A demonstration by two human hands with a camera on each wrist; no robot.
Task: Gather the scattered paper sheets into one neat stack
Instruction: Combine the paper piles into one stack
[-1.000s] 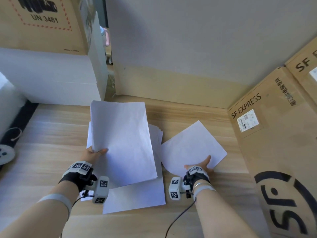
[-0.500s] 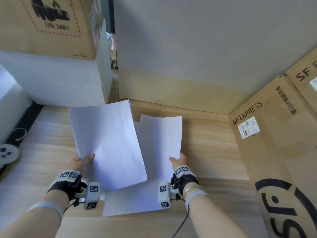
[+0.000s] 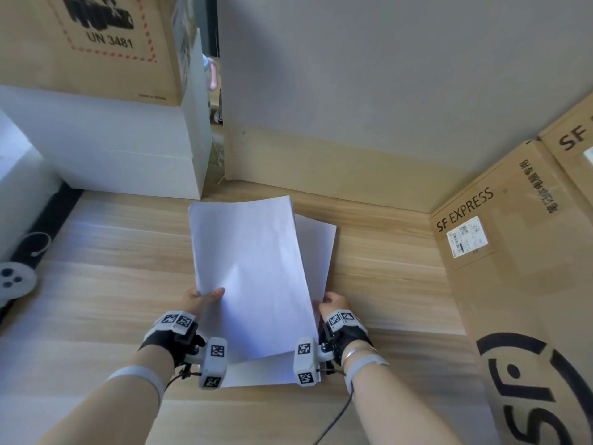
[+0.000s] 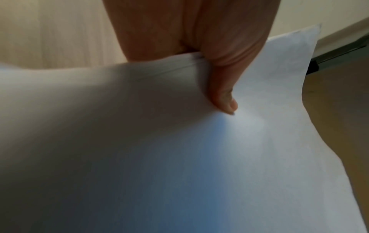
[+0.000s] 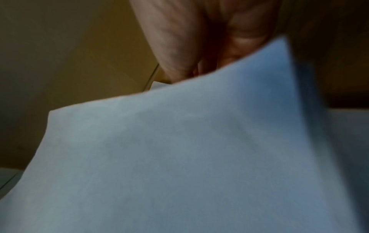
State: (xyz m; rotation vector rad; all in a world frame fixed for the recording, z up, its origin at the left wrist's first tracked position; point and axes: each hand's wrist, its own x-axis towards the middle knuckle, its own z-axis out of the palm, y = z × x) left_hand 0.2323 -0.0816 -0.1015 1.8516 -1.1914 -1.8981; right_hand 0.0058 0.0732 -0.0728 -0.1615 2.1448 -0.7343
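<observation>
My left hand point(image 3: 197, 300) pinches the paper sheets point(image 3: 253, 277) at centre over the pale wooden floor point(image 3: 96, 284); my right hand point(image 3: 332, 305) grips their right edge. Grey wall point(image 3: 385, 75) at twelve o'clock, cardboard boxes point(image 3: 513, 284) at three, white boxes point(image 3: 106, 149) at ten.

Left hand point(image 4: 203, 39) pinching white paper sheets point(image 4: 179, 157), thumb on top, wooden floor point(image 4: 60, 31) behind

A storage or packing corner, it seems: shipping cartons point(image 3: 526, 284) marked "SF EXPRESS" stand at the right, a carton point(image 3: 86, 43) stamped "UN 3481" sits on white boxes point(image 3: 106, 146) at the left, all around a wood-grain floor point(image 3: 385, 284) by a plain wall point(image 3: 385, 75).
</observation>
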